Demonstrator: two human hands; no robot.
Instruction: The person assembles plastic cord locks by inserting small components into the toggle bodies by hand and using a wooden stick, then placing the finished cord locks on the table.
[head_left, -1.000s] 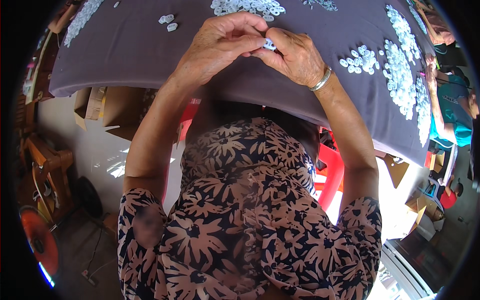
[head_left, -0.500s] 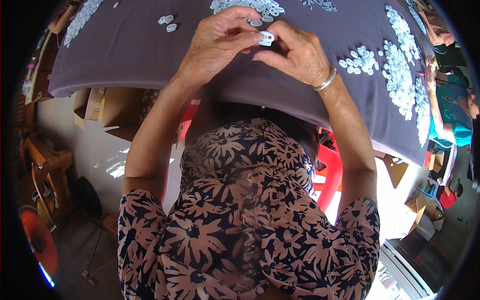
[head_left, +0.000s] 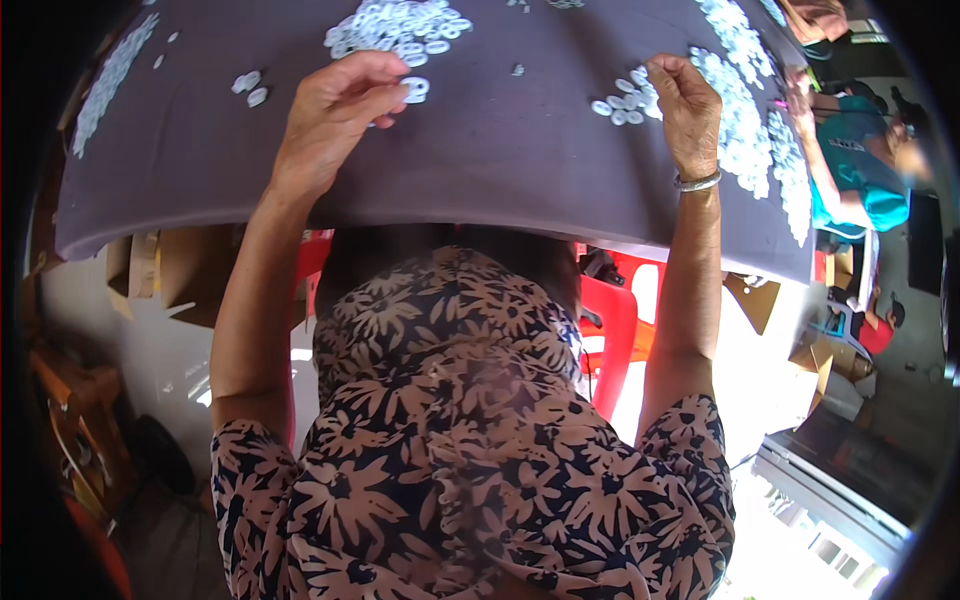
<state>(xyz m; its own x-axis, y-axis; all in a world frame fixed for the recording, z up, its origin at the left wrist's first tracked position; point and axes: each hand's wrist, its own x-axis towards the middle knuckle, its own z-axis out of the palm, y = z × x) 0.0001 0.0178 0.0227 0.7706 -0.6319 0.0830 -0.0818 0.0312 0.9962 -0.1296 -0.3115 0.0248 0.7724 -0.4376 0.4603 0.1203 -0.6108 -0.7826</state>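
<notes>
My left hand [head_left: 340, 125] pinches a small white plastic piece [head_left: 416, 90] with an oval hole, between thumb and fingertips, above the dark cloth-covered table [head_left: 480, 160]. Just beyond it lies a heap of similar white pieces [head_left: 395, 28]. Well to the right, my right hand [head_left: 690, 115], with a silver bracelet at the wrist, has thumb and fingers pressed together; what they hold, if anything, I cannot make out. Beside these fingers is a small cluster of white oval pieces [head_left: 618, 108], partly hidden behind the hand.
A long bank of white pieces [head_left: 742, 130] runs down the table's right side; another pile [head_left: 112, 85] lies far left. A few loose pieces [head_left: 250, 88] sit nearer. At the right edge works a person in a teal shirt [head_left: 865, 160]. A red chair [head_left: 610, 340] stands below.
My hands, together at the white piece before, are now apart. The right has moved right to the small cluster; the left keeps the piece. The whole view has shifted too.
</notes>
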